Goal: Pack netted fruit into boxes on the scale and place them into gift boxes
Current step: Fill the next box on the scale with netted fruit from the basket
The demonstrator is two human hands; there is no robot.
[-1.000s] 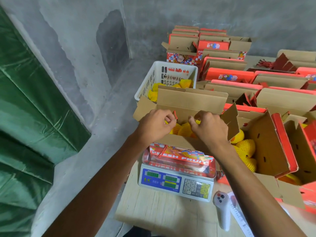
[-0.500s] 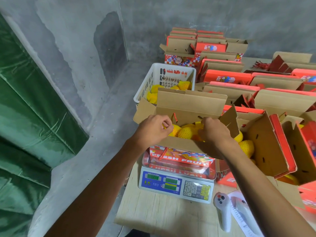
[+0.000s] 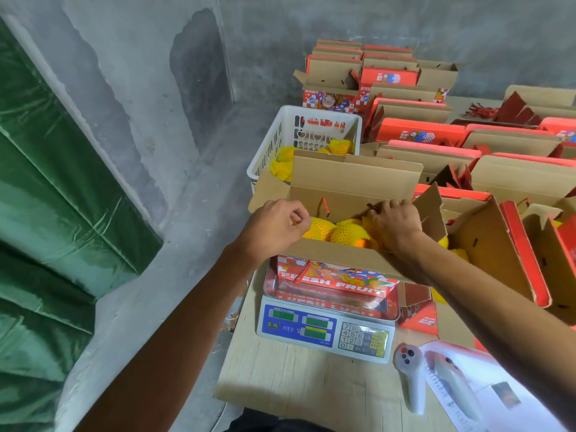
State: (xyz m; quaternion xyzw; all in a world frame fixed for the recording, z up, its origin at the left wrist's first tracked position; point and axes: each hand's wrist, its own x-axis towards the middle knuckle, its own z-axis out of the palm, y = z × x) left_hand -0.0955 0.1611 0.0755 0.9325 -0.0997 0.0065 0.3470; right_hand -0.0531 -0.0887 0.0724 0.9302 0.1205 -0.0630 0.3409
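A red "FRESH FRUIT" box stands on the blue and white scale, its brown flaps open. Several fruits in yellow foam net fill it. My left hand is at the box's left end, fingers curled, with a bit of yellow net pinched between them. At the right end, my right hand reaches inside and curls its fingers round a netted fruit. A red rope handle hangs on the inner back wall.
A white basket with more netted fruit stands behind the box. Right of the scale lies an open gift box holding fruit, with rows of red gift boxes beyond. A white controller and paper lie near the table's front. Green tarp hangs at left.
Both hands have moved apart from the middle of the box to its two ends, uncovering the fruit in the centre. The camera view has dropped a little.
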